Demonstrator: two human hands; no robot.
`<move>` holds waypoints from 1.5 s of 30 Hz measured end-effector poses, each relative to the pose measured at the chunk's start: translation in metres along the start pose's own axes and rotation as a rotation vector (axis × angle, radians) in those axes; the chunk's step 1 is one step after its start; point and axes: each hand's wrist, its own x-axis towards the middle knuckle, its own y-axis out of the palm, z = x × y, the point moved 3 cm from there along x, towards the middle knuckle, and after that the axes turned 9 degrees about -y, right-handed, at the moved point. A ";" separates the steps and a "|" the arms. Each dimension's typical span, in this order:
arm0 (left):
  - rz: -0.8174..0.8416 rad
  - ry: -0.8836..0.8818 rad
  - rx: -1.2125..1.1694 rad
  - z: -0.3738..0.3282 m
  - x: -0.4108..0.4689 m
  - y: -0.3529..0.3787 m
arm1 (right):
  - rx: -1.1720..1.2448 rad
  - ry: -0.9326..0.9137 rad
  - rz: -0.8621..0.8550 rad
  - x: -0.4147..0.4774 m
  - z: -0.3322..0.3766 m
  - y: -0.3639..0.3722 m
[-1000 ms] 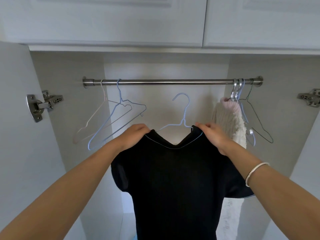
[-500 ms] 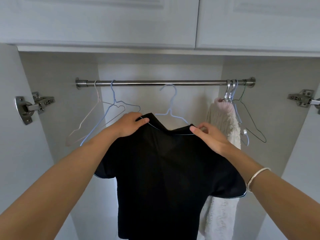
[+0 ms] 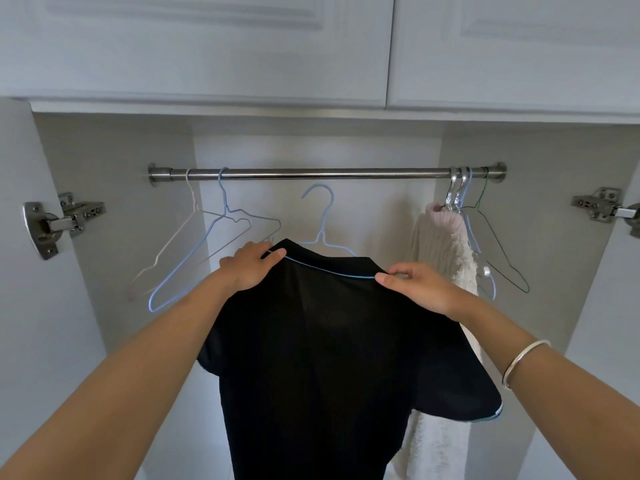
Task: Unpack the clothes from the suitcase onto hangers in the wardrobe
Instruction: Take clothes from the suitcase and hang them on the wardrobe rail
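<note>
A black short-sleeved top point(image 3: 329, 358) hangs on a light blue wire hanger point(image 3: 323, 220), held up in front of the open wardrobe. My left hand point(image 3: 249, 266) grips the top's left shoulder together with the hanger wire. At the right shoulder, my right hand point(image 3: 419, 287) pinches fabric and wire. The hanger's hook sits just below the steel rail point(image 3: 325, 173), apart from it. The suitcase is out of view.
Two empty wire hangers, white point(image 3: 180, 237) and blue point(image 3: 207, 251), hang at the rail's left end. At the right end a cream fluffy sweater point(image 3: 446, 251) and several thin hangers point(image 3: 491, 244) hang. Open doors with hinges point(image 3: 52, 223) flank the wardrobe; closed upper cabinets sit above.
Both hands have lifted the top and its hanger toward the rail and tipped the collar forward. The hook has risen closer to the rail than a second ago.
</note>
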 end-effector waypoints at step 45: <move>0.672 0.050 -0.871 -0.217 -0.005 0.092 | 0.305 0.153 -0.447 0.060 0.000 -0.051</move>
